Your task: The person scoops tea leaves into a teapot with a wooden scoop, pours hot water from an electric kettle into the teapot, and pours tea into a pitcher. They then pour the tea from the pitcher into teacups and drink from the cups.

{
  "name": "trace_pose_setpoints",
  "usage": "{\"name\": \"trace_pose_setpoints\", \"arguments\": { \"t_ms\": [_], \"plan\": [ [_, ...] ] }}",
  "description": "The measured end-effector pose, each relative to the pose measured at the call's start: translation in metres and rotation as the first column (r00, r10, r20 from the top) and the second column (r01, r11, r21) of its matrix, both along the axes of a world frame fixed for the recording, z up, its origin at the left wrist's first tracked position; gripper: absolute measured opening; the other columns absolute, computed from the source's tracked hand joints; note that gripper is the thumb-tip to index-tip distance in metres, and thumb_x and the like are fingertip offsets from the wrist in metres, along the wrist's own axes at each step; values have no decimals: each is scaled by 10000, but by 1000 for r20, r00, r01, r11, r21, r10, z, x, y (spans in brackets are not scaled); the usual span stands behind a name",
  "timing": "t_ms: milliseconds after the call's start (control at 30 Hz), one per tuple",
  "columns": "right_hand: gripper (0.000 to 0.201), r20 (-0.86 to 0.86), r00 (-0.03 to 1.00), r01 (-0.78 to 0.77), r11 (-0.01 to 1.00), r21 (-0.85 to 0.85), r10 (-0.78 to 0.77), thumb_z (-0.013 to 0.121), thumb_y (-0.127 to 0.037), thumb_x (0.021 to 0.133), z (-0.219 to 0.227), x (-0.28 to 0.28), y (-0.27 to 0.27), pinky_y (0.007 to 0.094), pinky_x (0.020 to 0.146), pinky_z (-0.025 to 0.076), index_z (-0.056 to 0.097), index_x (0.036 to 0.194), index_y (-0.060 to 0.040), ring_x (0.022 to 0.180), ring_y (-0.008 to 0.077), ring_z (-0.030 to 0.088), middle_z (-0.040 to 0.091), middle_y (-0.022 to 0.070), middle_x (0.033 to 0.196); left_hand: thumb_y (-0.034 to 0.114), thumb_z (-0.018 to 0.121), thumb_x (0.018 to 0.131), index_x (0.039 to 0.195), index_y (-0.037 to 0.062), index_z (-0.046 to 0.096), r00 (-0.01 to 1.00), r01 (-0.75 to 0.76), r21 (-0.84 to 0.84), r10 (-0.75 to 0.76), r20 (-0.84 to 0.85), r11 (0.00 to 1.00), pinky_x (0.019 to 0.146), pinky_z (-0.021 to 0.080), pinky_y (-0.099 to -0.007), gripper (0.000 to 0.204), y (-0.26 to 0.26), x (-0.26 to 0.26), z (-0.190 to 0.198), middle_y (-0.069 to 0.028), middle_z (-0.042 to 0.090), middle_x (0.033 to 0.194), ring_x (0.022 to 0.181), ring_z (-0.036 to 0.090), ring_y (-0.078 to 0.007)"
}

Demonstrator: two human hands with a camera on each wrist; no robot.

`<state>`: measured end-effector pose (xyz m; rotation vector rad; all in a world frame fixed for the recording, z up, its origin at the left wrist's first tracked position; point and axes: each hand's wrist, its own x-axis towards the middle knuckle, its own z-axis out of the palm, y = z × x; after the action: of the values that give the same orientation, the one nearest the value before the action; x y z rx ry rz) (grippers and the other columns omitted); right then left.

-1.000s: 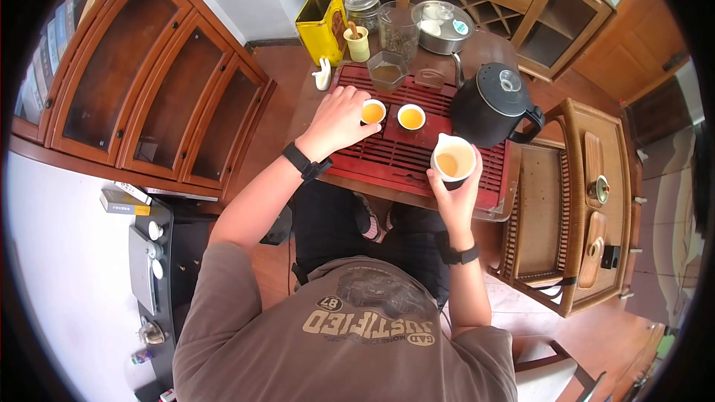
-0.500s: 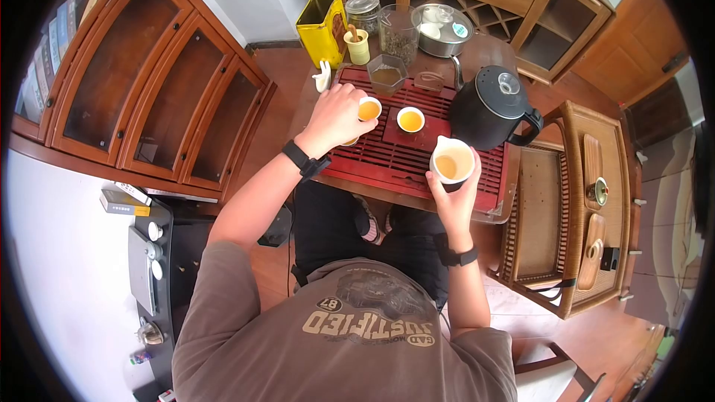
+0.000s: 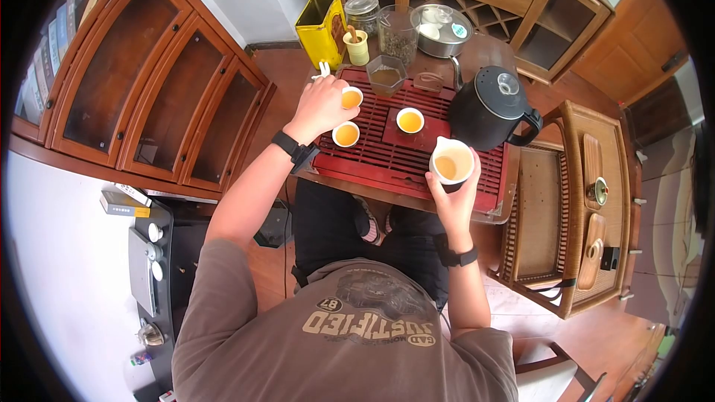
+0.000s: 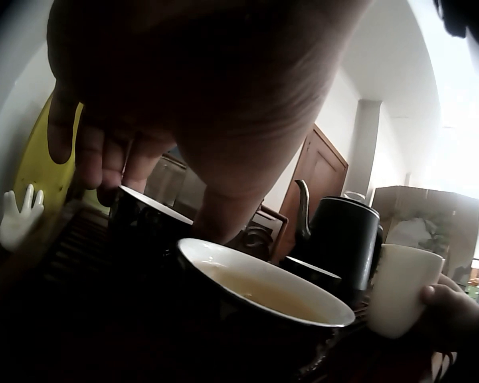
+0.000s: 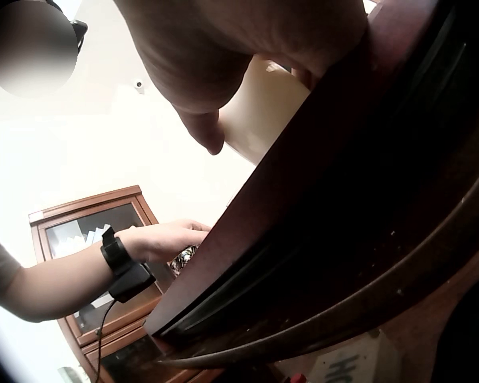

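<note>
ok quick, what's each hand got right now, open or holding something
Left hand: holding a small cup, pinched between thumb and fingers.
Right hand: holding the white jug.

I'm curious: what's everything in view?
Cups: three, white inside, left and centre
Pitcher: one, white, front right
Tray: one, red, on table
Kettle: one, black, right
Tin: one, yellow, far left
Jar: one, clear, back
Tall glass: one, clear, beside jar
Hexagonal glass: one, clear, past cups
Pot: one, silver, back
Holder: one, cream, by tin
Figurine: one, white, by tin
Rack: one, tan, right
Stand: one, black, lower left
Cabinets: two, brown, left, back
Shirt: one, brown, bottom
Left hand: one, bare, gripping cup
Right hand: one, bare, gripping pitcher
</note>
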<state>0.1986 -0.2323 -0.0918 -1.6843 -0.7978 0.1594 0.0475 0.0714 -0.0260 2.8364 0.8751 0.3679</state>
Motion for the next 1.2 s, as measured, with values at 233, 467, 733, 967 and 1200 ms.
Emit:
{"name": "trace_pose_setpoints", "arguments": {
  "t_ms": [233,467,733,967,1200],
  "plan": [
    [948,-16,1000,-3,1000,6,3,903,-220,801,1,0,0,434,1149,417,362,1535,40,1365,341,528,511,227,1469,334,799,809,1127,59,696,1000,4,-17,-4,17,1000,950,498,-470,433,4,-2,-5,-150,676,1072,1108,623,-348],
    [941,-43,999,-8,1000,12,9,903,-212,800,3,-1,1,431,1154,410,366,1534,31,1372,336,520,512,219,1468,348,793,824,1189,66,670,1000,-3,-64,1,-27,998,974,495,-476,478,1,-3,-1,-171,663,1121,1145,609,-362],
    [940,-40,999,3,1000,-3,-3,903,-215,799,7,-3,0,427,1150,414,369,1534,24,1366,330,526,512,215,1468,399,800,825,1258,36,633,999,3,-32,-2,45,999,964,501,-481,589,1,-5,-8,-167,643,1178,1175,607,-356],
    [940,-8,1000,2,1000,-3,-2,903,-213,801,5,-2,0,427,1148,417,367,1534,28,1362,329,531,514,215,1467,349,805,827,1207,54,674,1000,-16,-95,13,-28,995,1000,497,-462,499,4,-5,-3,-174,665,1156,1178,604,-362],
    [945,-15,1000,-2,1000,-2,2,901,-213,804,3,-1,0,429,1156,411,359,1538,32,1372,334,522,504,218,1476,333,797,814,1145,50,692,1000,-3,-66,4,15,998,956,515,-475,448,8,-3,-4,-172,676,1097,1120,626,-368]
  ]
}}
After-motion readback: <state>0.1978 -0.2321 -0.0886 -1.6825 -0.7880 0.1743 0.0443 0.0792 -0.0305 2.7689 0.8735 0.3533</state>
